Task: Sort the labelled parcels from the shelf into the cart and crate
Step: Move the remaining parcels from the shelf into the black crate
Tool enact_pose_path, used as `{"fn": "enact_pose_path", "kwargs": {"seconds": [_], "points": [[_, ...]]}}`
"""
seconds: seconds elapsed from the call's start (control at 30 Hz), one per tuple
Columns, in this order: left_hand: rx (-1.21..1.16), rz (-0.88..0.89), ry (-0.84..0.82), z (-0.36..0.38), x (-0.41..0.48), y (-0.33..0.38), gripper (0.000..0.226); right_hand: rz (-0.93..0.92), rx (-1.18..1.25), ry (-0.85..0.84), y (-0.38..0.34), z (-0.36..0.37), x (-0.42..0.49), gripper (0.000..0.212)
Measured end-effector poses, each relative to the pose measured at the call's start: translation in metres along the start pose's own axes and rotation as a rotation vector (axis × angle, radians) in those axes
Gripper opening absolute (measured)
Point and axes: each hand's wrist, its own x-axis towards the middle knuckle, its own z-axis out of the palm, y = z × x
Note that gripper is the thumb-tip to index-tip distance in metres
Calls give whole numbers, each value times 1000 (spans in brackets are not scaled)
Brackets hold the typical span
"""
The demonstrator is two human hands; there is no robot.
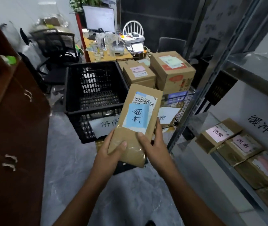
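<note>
A grey, marbled floor (68,160) runs between a dark brown cabinet (16,128) on the left and a grey metal shelf (227,66) on the right. Both hands are clamped on the near end of a flat brown parcel (134,144). The left hand (112,149) and the right hand (152,144) each grip an edge, with the thumbs lying on its top face. The parcel is in the air above the floor, in front of the gap between crate and cart. It carries a barcode sticker and a blue label hand-written 济南.

Ahead on the floor is a black slatted plastic crate (74,88) with a paper sign (107,124) reading 济南 on its front. Just to the right of the crate is a black wire cart (183,108) piled with cardboard boxes (172,70).

On the lower level of the shelf, a row of labelled brown parcels (218,136) lies side by side under the wall lettering 缓冲区.

At the back of the room, a wooden tabletop (94,54) holds a monitor (99,18), clear plastic items and a printer (134,41). A black mesh office chair (56,46) stands to its left and a white spindle chair (133,27) behind it.
</note>
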Motion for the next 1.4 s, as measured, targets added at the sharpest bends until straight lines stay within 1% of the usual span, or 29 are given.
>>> {"fn": "enact_pose_path", "kwargs": {"seconds": [0.07,0.13,0.2,0.33,0.4,0.5,0.53,0.67,0.87,1.0,1.1,1.17,1.23,1.27,1.37,1.4], "points": [[-56,-21,3,-21,-13,1,52,-25,-17,-9,-8,24,-8,87],[-131,-48,1,-43,-25,3,49,-44,-20,-27,-15,45,-16,81],[-145,-56,17,-65,-31,3,48,-38,-35,-52,-22,63,-23,81],[-187,-62,44,-106,-30,1,35,-21,-52,-95,-32,97,-29,81],[-201,-65,57,-119,-27,-1,38,-11,-69,-104,-36,111,-28,82],[-212,-81,61,-131,-19,-1,57,-4,-112,-106,-43,125,-22,83],[-216,-90,59,-133,-14,-1,60,-1,-119,-109,-45,127,-17,83],[-209,-100,66,-134,16,4,56,1,-130,-130,-52,132,16,75],[-153,-21,116,-128,83,21,65,-17,-73,-167,-48,133,95,70],[-150,-47,139,-123,136,39,55,-15,7,-190,-48,135,152,59],[-141,-85,151,-116,181,52,51,-9,24,-204,-44,133,198,56],[-122,-101,177,-112,212,55,48,-39,-37,-190,-41,128,224,51],[-92,-118,205,-108,243,54,49,-104,-186,-151,-38,121,246,41],[-71,-125,212,-105,258,54,50,-129,-283,-131,-34,118,257,42],[-34,-142,213,-100,301,48,47,-179,-604,-78,-13,109,290,74],[-18,-159,209,-100,316,45,47,-185,-671,-64,-6,108,299,79]]}}
